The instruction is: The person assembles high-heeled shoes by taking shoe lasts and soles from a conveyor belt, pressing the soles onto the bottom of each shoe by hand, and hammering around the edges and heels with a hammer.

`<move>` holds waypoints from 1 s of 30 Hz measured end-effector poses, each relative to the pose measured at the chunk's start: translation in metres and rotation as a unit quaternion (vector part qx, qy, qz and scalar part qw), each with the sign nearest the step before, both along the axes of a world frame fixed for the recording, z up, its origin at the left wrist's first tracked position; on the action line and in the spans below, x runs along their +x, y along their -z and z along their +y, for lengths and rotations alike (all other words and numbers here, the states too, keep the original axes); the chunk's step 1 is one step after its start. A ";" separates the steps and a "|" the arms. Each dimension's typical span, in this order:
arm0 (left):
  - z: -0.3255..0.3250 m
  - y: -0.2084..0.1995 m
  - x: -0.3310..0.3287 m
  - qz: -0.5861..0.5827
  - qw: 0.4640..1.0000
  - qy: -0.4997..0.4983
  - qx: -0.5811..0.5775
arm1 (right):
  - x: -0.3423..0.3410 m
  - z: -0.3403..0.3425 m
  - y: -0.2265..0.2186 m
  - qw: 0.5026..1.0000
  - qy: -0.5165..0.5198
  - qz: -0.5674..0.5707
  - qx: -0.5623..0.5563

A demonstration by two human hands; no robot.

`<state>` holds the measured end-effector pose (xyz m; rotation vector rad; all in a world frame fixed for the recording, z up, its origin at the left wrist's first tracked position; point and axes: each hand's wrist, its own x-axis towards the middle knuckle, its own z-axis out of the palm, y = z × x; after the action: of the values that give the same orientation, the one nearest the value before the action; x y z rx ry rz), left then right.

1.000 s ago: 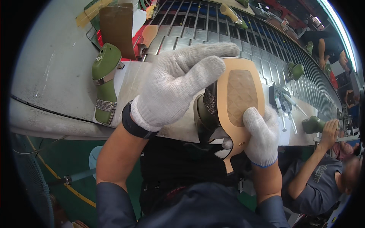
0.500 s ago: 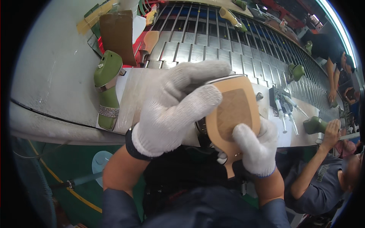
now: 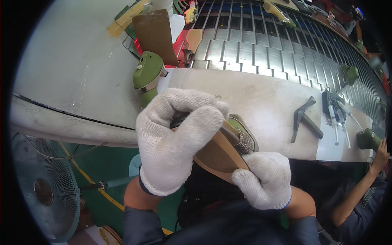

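Both my hands wear white knitted gloves. My left hand (image 3: 175,139) is closed around the wide end of a tan shoe sole (image 3: 218,155), thumb laid along it. With fingers and thumb, my right hand (image 3: 265,179) pinches the sole's lower right end. The sole is tilted, and a darker brown patch shows on its face. Right behind it is a green shoe last (image 3: 239,120) with a glittery strap (image 3: 245,143); whether the sole is joined to it I cannot tell. Left of my hands stands another green last (image 3: 148,71), partly hidden by my left glove.
On the pale worktable lies a dark two-armed hand tool (image 3: 305,119). Right of it, a black holder (image 3: 331,102) carries white syringe-like tubes. A roller conveyor (image 3: 261,53) runs behind. At right, a co-worker's hand (image 3: 381,157) holds a green last (image 3: 367,139). A fan (image 3: 45,192) stands lower left.
The sole has turned from facing me to a steep tilt and moved lower. The last with the glittery strap has come into sight behind it. My view has shifted left, showing the fan.
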<state>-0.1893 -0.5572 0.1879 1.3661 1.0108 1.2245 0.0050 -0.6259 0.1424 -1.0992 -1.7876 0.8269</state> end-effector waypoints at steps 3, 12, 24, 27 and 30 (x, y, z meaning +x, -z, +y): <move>0.004 0.004 -0.007 0.035 0.999 0.003 0.021 | -0.004 0.003 0.004 0.999 -0.009 0.016 0.038; 0.016 0.022 -0.012 0.090 0.985 -0.085 0.122 | -0.002 0.012 0.010 0.997 0.056 0.036 -0.044; 0.022 0.037 -0.020 0.104 0.976 -0.112 0.157 | -0.003 0.019 0.018 0.995 0.082 -0.047 0.043; 0.021 0.036 -0.020 0.102 0.975 -0.124 0.156 | -0.005 0.020 0.021 0.995 0.083 -0.017 0.046; 0.026 0.040 -0.019 0.101 0.975 -0.125 0.155 | -0.004 0.023 0.024 0.995 0.090 -0.004 0.040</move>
<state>-0.2087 -0.5313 0.1477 1.6687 1.1975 1.5012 0.0013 -0.6026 0.1184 -1.1907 -1.6855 0.6380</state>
